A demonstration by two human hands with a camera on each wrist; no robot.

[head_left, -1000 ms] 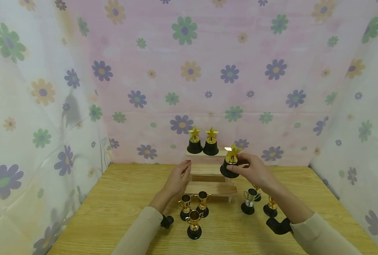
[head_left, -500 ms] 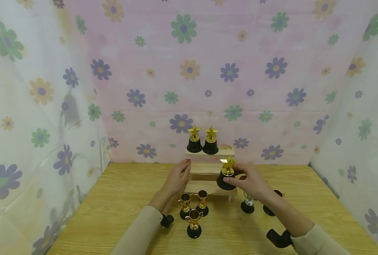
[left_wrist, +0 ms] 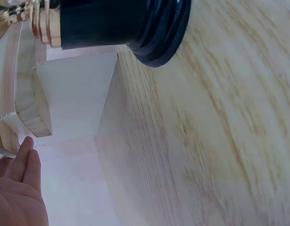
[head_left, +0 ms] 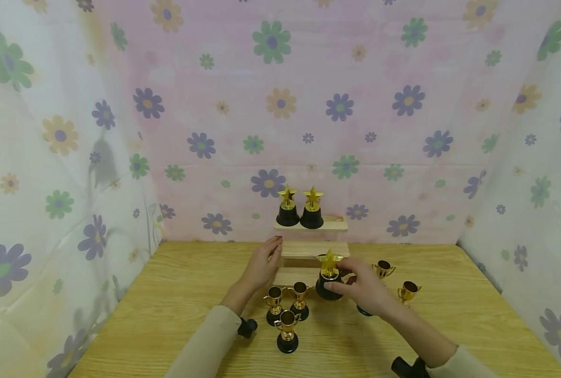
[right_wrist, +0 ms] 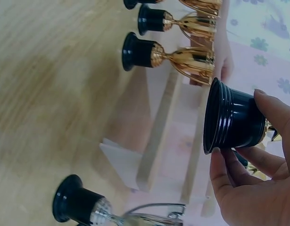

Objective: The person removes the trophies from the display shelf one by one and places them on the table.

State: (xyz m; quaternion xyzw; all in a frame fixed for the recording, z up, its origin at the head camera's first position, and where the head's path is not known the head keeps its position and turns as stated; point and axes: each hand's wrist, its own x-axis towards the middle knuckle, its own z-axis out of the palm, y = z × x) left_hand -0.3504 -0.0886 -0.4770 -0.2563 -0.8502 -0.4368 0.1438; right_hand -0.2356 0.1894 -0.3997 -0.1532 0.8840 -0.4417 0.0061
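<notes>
My right hand point(head_left: 363, 286) pinches a star trophy point(head_left: 329, 287), a gold star on a black base, in front of the lowest step of a wooden three-step stand point(head_left: 314, 249). In the right wrist view the trophy's black base point(right_wrist: 235, 117) sits between thumb and fingers, raised off the table. My left hand point(head_left: 260, 265) is at the stand's left end with fingers extended; the left wrist view has its fingertips point(left_wrist: 28, 143) right at the step ends. Two more star trophies point(head_left: 288, 214) stand on the top step, at left and middle.
Three gold cup trophies point(head_left: 287, 336) cluster on the table before the stand's left side. Right of the stand are gold cups point(head_left: 409, 291) and a silver cup point(right_wrist: 104, 212), partly behind my right arm. Flowered cloth point(head_left: 280, 136) hangs behind and at both sides.
My right hand has lowered the star trophy, moving it leftward from beside the top step to in front of the lowest step. The left hand has stayed at the stand's left end.
</notes>
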